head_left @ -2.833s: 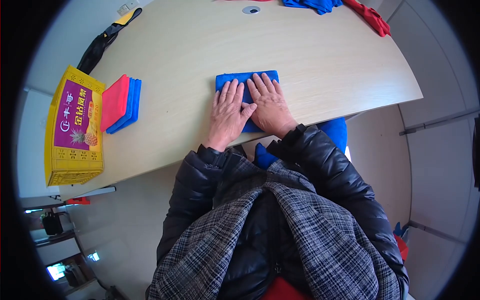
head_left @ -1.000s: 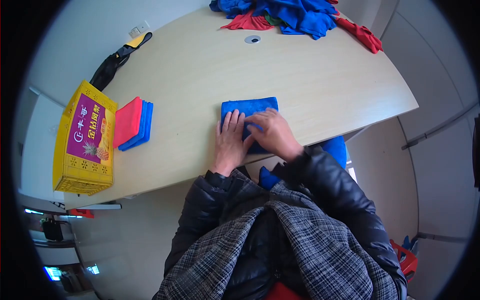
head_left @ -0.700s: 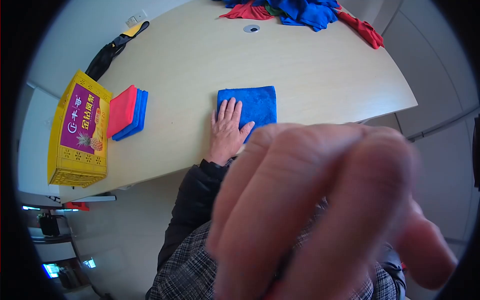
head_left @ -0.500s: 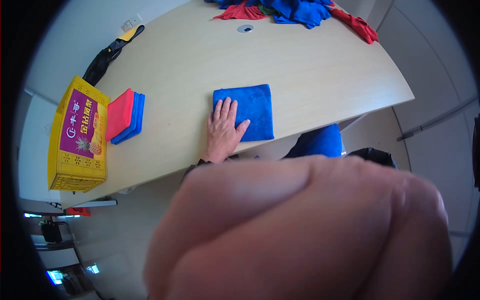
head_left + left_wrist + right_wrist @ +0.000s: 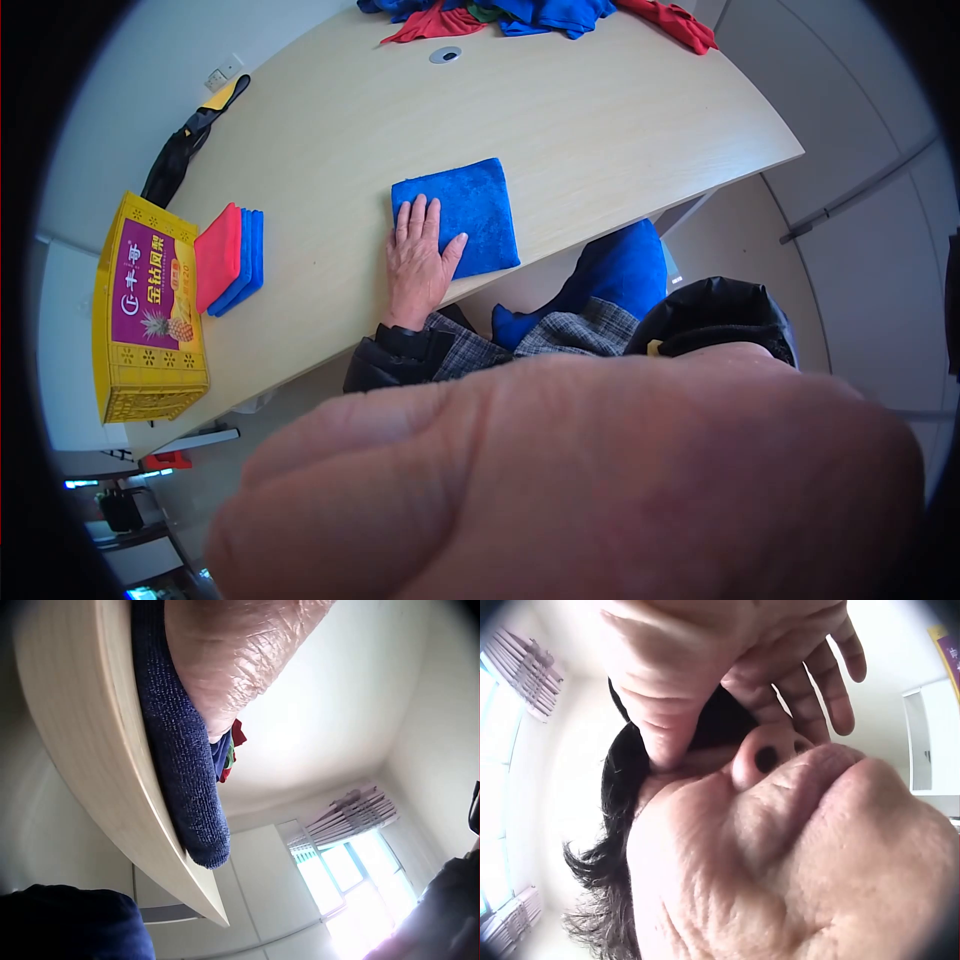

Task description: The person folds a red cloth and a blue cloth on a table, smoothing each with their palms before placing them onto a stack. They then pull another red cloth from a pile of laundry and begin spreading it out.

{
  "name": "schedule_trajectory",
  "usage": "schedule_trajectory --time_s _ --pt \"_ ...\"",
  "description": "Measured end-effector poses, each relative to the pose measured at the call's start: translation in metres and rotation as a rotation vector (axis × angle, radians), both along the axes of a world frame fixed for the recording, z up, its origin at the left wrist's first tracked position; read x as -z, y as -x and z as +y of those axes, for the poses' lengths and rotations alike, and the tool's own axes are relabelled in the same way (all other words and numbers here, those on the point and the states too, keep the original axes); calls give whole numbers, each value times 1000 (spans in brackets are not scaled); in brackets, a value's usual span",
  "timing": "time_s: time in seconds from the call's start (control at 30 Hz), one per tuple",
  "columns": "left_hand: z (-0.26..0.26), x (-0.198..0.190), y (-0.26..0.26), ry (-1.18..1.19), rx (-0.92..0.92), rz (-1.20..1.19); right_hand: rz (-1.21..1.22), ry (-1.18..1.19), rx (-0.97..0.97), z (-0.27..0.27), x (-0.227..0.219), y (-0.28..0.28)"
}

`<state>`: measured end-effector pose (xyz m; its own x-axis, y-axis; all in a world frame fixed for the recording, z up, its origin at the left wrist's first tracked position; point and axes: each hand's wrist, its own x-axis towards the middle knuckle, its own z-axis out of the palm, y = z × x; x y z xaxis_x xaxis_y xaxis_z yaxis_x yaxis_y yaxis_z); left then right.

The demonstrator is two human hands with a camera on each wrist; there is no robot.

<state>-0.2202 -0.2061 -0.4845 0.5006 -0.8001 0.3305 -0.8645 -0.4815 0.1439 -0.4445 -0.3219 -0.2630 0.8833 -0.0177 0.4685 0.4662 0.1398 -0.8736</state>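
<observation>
A folded blue towel (image 5: 482,212) lies near the table's front edge. My left hand (image 5: 417,267) rests flat on its left part with fingers straight. In the left wrist view the towel's thick rounded fold (image 5: 196,802) shows beneath the heel of that hand (image 5: 232,660). My right hand (image 5: 560,480) is raised close before the head camera, large and blurred. The right wrist view has this hand (image 5: 735,652) in front of the face, its thumb at a dark headpiece (image 5: 721,724) and the other fingers extended past the nose.
On the left, folded red and blue towels (image 5: 218,255) lean by a yellow crate (image 5: 150,395). Behind it lies a black strap-like item (image 5: 185,150). Crumpled blue and red cloths (image 5: 550,15) are heaped at the table's far edge. A round cable hole (image 5: 445,55) sits nearby.
Both hands lay on the towel at first. The right hand has lifted off it and come up to the face, while the left stays on the towel. The head view has shifted and tilted.
</observation>
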Motion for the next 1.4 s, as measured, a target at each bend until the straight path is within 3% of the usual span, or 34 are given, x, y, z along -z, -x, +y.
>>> schedule_trajectory --time_s 1.27,1.33,1.37,1.4 --pt "-1 8 -2 46 0 -19 -95 -35 15 8 -14 -38" --pt "5 10 -2 225 143 -19 -107 -23 5 13 -21 -39" --pt "7 10 -2 315 213 -20 251 -177 -56 5 -13 -46" --pt "6 9 -3 323 207 -25 8 165 235 -4 25 -76"
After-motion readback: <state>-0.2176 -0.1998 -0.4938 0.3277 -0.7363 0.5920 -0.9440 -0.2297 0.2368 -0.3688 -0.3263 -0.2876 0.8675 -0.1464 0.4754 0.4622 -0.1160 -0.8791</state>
